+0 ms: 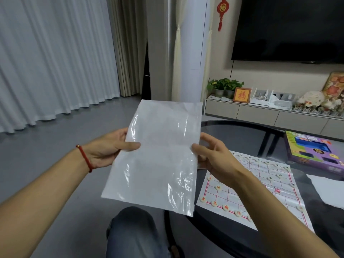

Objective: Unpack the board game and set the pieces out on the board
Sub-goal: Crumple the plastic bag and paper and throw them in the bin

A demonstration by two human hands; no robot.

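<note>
An empty, flat clear plastic bag [158, 157] is held up in front of me, over the floor and left of the table. My left hand [109, 148] pinches its left edge with the thumb on the front. My right hand [210, 155] pinches its right edge. A white paper board with a red grid [260, 194] lies on the dark glass table [242, 135] at the lower right. Round cream pieces [214, 203] with red characters line its near edge, and pieces with dark characters [279, 175] sit along its far side. My right forearm hides part of the board.
A purple game box [316, 151] lies on the table's far right, with a white sheet [327, 190] next to it. A TV cabinet with plants and ornaments [260, 112] stands behind, a dark TV [290, 28] above it. My knee [134, 229] is below the bag.
</note>
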